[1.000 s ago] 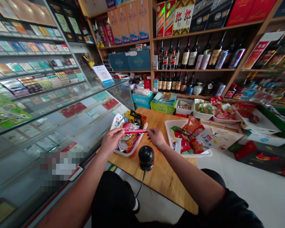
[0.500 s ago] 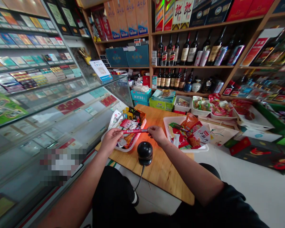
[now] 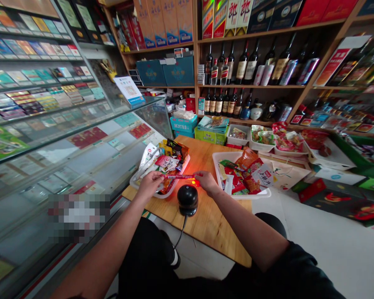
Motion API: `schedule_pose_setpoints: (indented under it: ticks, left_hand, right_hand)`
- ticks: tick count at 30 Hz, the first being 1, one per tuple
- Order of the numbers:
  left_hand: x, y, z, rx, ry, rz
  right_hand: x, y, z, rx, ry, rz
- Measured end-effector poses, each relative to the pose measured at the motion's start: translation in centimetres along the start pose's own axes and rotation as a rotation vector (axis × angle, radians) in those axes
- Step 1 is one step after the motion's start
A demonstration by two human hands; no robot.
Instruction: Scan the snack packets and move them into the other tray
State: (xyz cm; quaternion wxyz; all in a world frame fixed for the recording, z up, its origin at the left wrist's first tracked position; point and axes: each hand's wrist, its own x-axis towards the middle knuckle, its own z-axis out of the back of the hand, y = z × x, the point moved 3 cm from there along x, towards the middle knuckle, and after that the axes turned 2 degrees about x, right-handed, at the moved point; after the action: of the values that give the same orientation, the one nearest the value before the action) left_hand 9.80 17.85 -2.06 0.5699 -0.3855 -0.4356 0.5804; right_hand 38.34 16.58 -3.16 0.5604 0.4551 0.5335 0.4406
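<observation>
A thin red snack stick packet (image 3: 177, 177) is stretched level between my two hands. My left hand (image 3: 149, 185) pinches its left end, and the right end is pinched by my right hand (image 3: 206, 182). Just below the packet, on the nearer side, a round black barcode scanner (image 3: 187, 201) stands on the wooden table (image 3: 220, 228), its cord running toward me. Red light glows on the table and near my right fingertips. Behind my left hand is a white basket (image 3: 133, 182) full of snack packets. Another white basket (image 3: 216, 158) of packets stands beyond my right hand.
A glass display counter (image 3: 65, 166) runs along the left, with a QR code stand (image 3: 129, 91) on top. Shelves of wine bottles (image 3: 242, 68) and boxes line the back. White snack bins (image 3: 262, 143) stand behind the table, and dark boxes (image 3: 333, 199) lie at right.
The packet, held in both hands, has shifted slightly down toward the scanner. Red light now shines by my right fingers and on the table. The whole view has moved a little.
</observation>
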Motion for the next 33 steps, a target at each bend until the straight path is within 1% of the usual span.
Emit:
schedule_pose_setpoints:
  ticks: [8, 17, 26, 33]
  left_hand:
    - [-0.1, 0.1, -0.5, 0.001, 0.006, 0.032]
    - [0.2, 0.3, -0.9, 0.023, 0.016, 0.025]
    - [0.9, 1.3, -1.2, -0.012, -0.002, 0.051]
    - [0.9, 1.4, -1.2, -0.035, -0.019, 0.079]
  right_hand:
    - [-0.1, -0.7, -0.2, 0.056, 0.048, -0.050]
    - [0.1, -1.3, 0.5, 0.053, 0.019, -0.030]
    - [0.4, -2.2, 0.2, 0.121, 0.076, -0.106]
    - [-0.1, -2.0, 0.5, 0.143, 0.066, -0.079]
